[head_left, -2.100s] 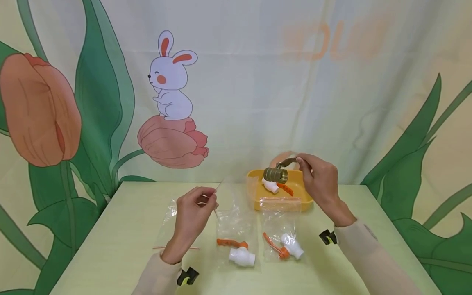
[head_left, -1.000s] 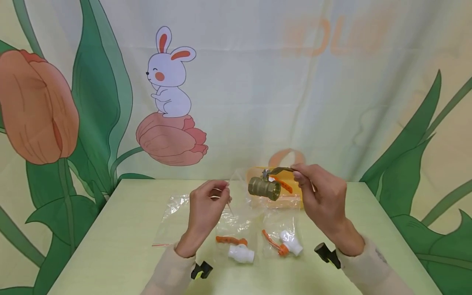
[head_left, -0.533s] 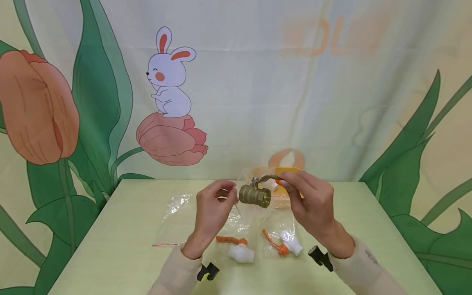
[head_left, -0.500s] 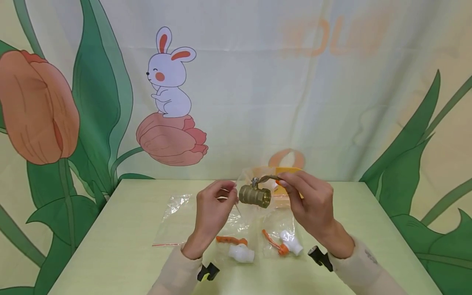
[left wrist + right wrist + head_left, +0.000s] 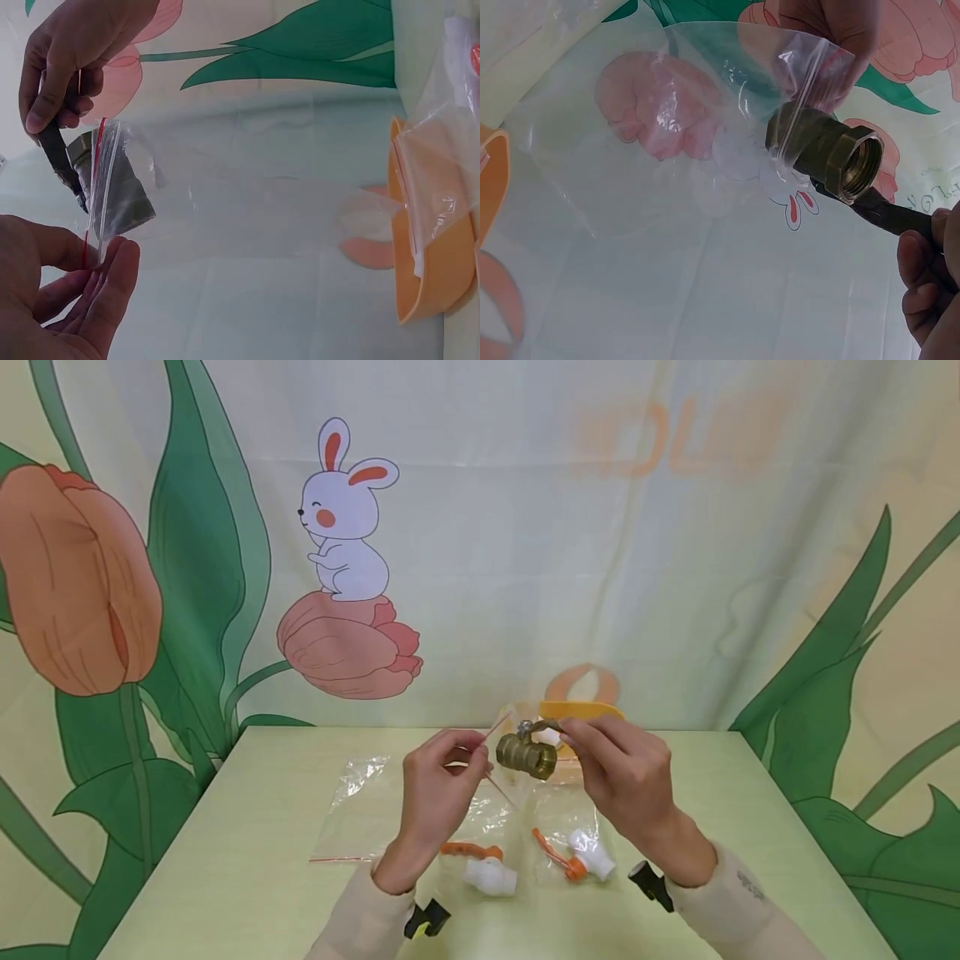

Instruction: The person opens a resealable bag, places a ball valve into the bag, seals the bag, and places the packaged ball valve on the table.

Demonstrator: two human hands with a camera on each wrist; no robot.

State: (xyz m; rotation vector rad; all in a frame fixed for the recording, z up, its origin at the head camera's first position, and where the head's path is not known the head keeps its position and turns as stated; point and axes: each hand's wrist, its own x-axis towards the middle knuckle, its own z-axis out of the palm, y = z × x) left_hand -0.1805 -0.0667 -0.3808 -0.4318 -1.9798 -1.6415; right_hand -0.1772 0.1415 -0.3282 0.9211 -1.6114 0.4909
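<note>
Blurred orange lettering (image 5: 661, 437) marks the curtain (image 5: 487, 568) behind the brass-coloured valve (image 5: 528, 757).

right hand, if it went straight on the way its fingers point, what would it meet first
Likely the clear zip bag pinched by the left hand: the brass valve, held by its lever in the right hand, overlaps the bag's mouth in the wrist views. Exact depth is unclear.

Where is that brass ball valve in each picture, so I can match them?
Head: brass ball valve, lower half, slightly right of centre.
Left wrist: brass ball valve at left, about mid-height.
Right wrist: brass ball valve right of centre, slightly above mid-height.
Shared landmark: yellow tray, behind the valve (head), at the right edge (left wrist), at the left edge (right wrist).
</note>
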